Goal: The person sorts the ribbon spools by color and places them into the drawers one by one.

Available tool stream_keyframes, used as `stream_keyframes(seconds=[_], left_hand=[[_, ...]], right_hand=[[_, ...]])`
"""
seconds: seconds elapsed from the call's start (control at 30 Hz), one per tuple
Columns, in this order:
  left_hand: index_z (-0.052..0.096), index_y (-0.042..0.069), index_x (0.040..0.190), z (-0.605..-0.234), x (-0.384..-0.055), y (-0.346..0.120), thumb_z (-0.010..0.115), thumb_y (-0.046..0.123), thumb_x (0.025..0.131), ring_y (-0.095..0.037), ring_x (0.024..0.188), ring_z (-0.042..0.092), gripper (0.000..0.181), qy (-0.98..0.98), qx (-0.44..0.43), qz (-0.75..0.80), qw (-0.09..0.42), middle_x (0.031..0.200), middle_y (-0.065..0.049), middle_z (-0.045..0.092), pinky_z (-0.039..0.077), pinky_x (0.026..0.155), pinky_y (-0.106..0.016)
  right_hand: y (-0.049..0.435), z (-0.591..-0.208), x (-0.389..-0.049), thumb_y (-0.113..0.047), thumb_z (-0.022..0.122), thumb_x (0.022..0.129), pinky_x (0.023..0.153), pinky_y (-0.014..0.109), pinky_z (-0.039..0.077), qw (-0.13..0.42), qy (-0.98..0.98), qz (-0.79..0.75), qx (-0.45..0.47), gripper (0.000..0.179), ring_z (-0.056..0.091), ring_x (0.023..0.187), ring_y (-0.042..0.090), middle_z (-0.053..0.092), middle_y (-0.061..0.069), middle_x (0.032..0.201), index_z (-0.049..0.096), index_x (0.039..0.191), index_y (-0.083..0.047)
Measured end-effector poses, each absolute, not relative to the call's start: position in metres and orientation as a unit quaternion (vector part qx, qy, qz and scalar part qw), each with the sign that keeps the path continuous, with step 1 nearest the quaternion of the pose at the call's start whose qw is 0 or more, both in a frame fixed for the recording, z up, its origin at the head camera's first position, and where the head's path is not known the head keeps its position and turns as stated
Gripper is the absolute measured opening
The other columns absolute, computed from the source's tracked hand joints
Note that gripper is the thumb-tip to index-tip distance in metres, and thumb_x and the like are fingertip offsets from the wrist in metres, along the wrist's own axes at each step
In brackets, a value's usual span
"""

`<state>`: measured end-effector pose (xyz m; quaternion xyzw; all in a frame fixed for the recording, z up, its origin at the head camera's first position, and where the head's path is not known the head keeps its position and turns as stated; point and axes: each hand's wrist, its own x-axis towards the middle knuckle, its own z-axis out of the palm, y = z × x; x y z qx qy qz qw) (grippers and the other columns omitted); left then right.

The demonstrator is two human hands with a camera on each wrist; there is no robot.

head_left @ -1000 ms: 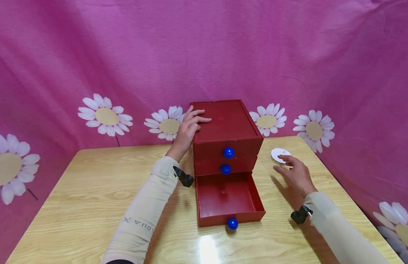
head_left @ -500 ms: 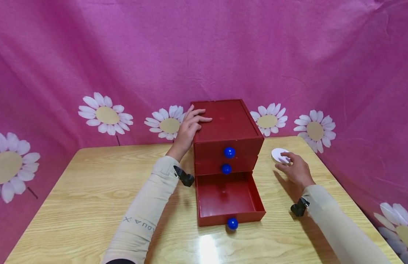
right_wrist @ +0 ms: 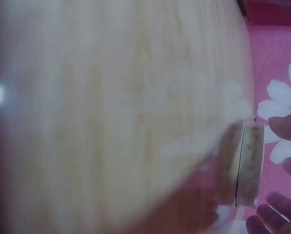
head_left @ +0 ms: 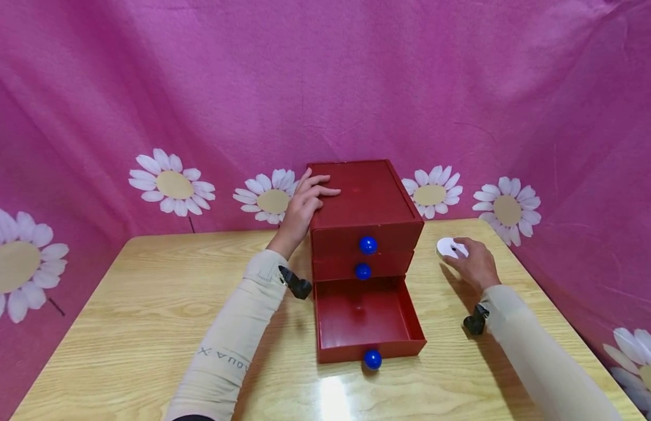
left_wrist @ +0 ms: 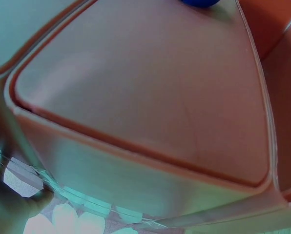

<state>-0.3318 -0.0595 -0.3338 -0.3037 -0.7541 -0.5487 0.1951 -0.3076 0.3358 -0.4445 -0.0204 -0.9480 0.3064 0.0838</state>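
My left hand (head_left: 301, 213) rests on the left edge of a red plastic drawer unit (head_left: 364, 193), fingers spread over its top. In the left wrist view the unit's front fills most of the picture, with part of the hand (left_wrist: 11, 204) dark in the lower left. To the right, my right hand (head_left: 474, 263) reaches over a flat round box (head_left: 447, 248) with a white top. Seen from the right wrist, lettering runs along the box's pale side (right_wrist: 251, 165); the fingers (right_wrist: 272, 214) are spread around it, with gaps showing between them and the box.
The unit's bottom drawer (head_left: 357, 318) is pulled out, with nothing in it. Blue ball knobs (head_left: 368, 245) sit on the drawer fronts. A wooden table (head_left: 172, 304) carries everything, and a pink cloth (head_left: 325, 82) with daisies hangs behind and at the sides.
The right hand has moved slightly forward over the round box, its fingers coming to either side of it. The left hand stays on the drawer unit.
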Motion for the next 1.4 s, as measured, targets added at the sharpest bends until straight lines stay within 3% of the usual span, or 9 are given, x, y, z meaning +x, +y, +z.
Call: stream_keyframes(seconds=[0.3,0.53,0.77,1.07,1.4], left_hand=[[0.069,0.011,0.105,-0.337,-0.332,-0.055,0.037,0.001,0.085,-0.018,0.137,0.007,0.039,-0.745,-0.318,-0.555,0.191,0.132,-0.003,0.045,0.004,0.107,-0.044],[0.069,0.010,0.104,-0.335,-0.327,-0.055,0.037,0.004,0.083,-0.020,0.137,0.009,0.038,-0.750,-0.310,-0.551,0.194,0.131,-0.004,0.045,0.004,0.108,-0.039],[0.064,-0.007,0.105,-0.307,-0.297,-0.055,0.034,-0.004,0.084,-0.030,0.136,0.007,0.036,-0.744,-0.311,-0.566,0.172,0.131,-0.020,0.041,0.003,0.107,-0.048],[0.063,-0.006,0.106,-0.307,-0.298,-0.057,0.034,-0.003,0.083,-0.029,0.136,0.007,0.037,-0.747,-0.298,-0.569,0.171,0.132,-0.018,0.042,0.003,0.108,-0.046],[0.065,-0.003,0.105,-0.312,-0.305,-0.057,0.035,-0.004,0.084,-0.029,0.136,0.007,0.037,-0.745,-0.301,-0.570,0.173,0.131,-0.018,0.042,0.004,0.107,-0.048]], right_hand=[[0.348,-0.446,-0.314,-0.037,0.062,0.081,0.096,0.057,0.027,0.042,-0.960,0.276,-0.013,0.067,0.033,0.120,0.046,0.038,0.027,0.133,0.041,0.133,0.000],[0.349,-0.446,-0.316,-0.043,0.062,0.080,0.092,0.054,0.032,-0.009,-0.965,0.263,-0.022,0.070,0.039,0.113,0.042,0.038,0.028,0.133,0.042,0.134,-0.004],[0.347,-0.444,-0.319,-0.046,0.063,0.078,0.089,0.053,0.036,-0.029,-0.969,0.243,-0.032,0.073,0.042,0.105,0.038,0.039,0.028,0.132,0.040,0.135,-0.006],[0.338,-0.443,-0.322,-0.040,0.066,0.076,0.081,0.045,0.040,-0.012,-0.972,0.233,-0.010,0.069,0.046,0.092,0.033,0.044,0.029,0.127,0.045,0.130,-0.002],[0.331,-0.443,-0.321,-0.034,0.068,0.074,0.078,0.047,0.041,0.020,-0.979,0.202,-0.006,0.064,0.050,0.087,0.032,0.055,0.027,0.115,0.052,0.123,0.003]])
